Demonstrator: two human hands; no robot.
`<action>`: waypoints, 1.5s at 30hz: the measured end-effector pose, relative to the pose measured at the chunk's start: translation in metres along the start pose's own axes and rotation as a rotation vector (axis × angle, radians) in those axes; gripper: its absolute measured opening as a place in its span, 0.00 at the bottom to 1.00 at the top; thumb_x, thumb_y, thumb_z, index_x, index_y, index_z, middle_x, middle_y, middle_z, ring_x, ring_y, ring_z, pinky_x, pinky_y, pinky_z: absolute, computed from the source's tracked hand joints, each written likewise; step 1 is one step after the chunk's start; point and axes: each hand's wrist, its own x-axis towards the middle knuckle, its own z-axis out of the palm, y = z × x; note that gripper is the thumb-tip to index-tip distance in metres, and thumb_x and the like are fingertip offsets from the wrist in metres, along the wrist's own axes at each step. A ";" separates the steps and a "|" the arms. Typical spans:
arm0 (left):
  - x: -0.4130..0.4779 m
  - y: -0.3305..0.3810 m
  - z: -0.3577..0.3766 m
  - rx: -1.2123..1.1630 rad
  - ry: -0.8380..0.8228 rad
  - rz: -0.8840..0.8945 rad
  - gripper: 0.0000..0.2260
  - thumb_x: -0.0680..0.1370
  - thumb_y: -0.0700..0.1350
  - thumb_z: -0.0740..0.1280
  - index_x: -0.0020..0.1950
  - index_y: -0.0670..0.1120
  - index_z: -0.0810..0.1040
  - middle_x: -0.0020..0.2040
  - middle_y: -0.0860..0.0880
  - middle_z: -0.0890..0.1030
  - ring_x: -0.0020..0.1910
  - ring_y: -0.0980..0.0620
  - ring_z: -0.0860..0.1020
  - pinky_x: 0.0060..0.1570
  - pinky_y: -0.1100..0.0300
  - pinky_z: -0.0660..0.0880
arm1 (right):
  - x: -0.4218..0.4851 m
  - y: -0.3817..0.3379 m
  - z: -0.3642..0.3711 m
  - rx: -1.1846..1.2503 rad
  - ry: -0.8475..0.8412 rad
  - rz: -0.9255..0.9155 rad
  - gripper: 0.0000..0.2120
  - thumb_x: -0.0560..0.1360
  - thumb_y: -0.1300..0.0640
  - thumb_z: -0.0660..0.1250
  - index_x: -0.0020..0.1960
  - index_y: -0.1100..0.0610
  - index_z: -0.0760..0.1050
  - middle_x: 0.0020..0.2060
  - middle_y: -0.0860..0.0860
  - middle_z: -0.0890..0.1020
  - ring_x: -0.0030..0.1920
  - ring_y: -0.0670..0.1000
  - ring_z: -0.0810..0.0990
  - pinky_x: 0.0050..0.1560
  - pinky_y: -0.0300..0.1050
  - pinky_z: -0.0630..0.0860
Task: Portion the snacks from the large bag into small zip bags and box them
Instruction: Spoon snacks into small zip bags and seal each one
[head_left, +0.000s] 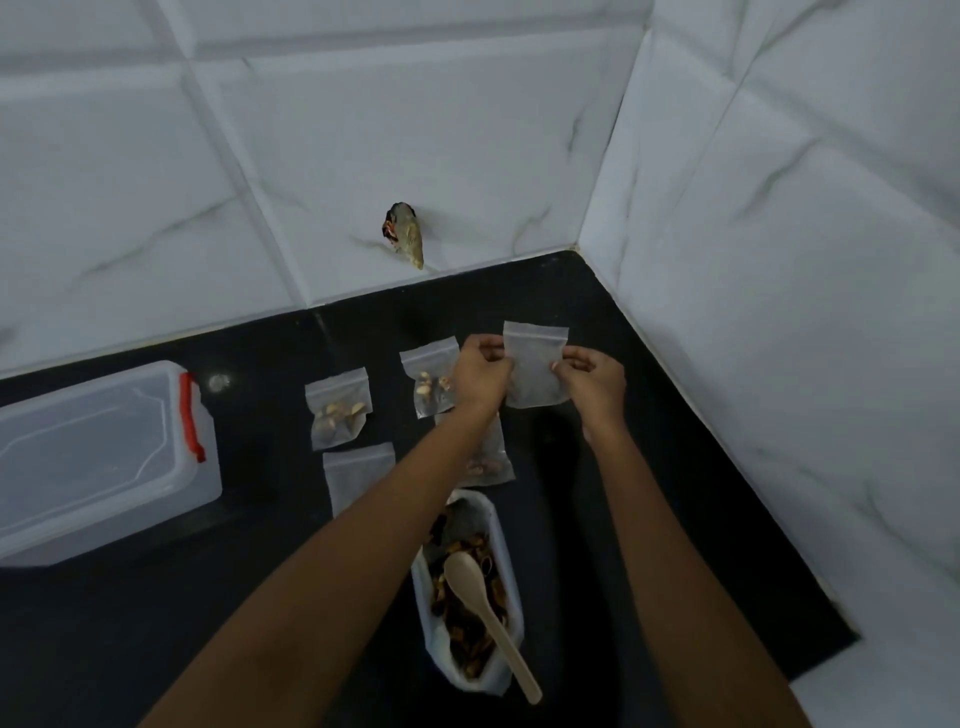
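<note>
Fingers (496, 347) of the left hand (480, 374) and of the right hand (592, 382) are clamped in a pinch on the two side edges of an empty small zip bag (535, 374), just under its zip strip. They hold it upright above the dark surface (649, 493), toward one o'clock from where the person stands. It looks like thin clear film, so I would expect it to weigh almost nothing, flop wherever it is unsupported and slide easily between dry fingertips. The sensible hold is where the hands are now, close under the stiffer zip strip, one lip to each hand so that the mouth can be pulled apart. Three filled zip bags (338, 408) lie flat around eleven to twelve o'clock, one partly hidden under the left forearm, and a flat unfilled bag (358, 475) lies just beside them. At six o'clock the large bag (441, 649) stands open with snacks (467, 561) inside and a wooden spoon (483, 608) resting in its mouth. A clear box (93, 457) with a red latch waits at nine o'clock, well apart from the bags, its lid on.
</note>
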 end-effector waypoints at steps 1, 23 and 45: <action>-0.011 0.000 -0.007 -0.022 -0.010 0.006 0.10 0.76 0.36 0.64 0.57 0.43 0.72 0.53 0.46 0.77 0.54 0.49 0.76 0.51 0.56 0.76 | -0.012 -0.002 -0.003 0.023 -0.021 -0.003 0.13 0.72 0.65 0.68 0.56 0.57 0.76 0.49 0.50 0.79 0.49 0.46 0.78 0.44 0.37 0.75; -0.195 -0.048 -0.176 -0.040 -0.187 0.047 0.15 0.72 0.40 0.71 0.54 0.50 0.70 0.52 0.48 0.80 0.48 0.55 0.80 0.39 0.63 0.76 | -0.237 0.023 -0.009 0.052 -0.436 -0.066 0.03 0.74 0.56 0.66 0.48 0.50 0.76 0.46 0.47 0.81 0.47 0.43 0.80 0.43 0.36 0.77; -0.246 -0.081 -0.185 0.030 0.036 0.443 0.06 0.76 0.41 0.67 0.47 0.51 0.73 0.46 0.53 0.77 0.44 0.60 0.75 0.45 0.68 0.74 | -0.285 0.034 0.014 0.067 -0.351 -0.065 0.03 0.72 0.63 0.69 0.46 0.62 0.79 0.36 0.48 0.80 0.38 0.41 0.78 0.36 0.27 0.74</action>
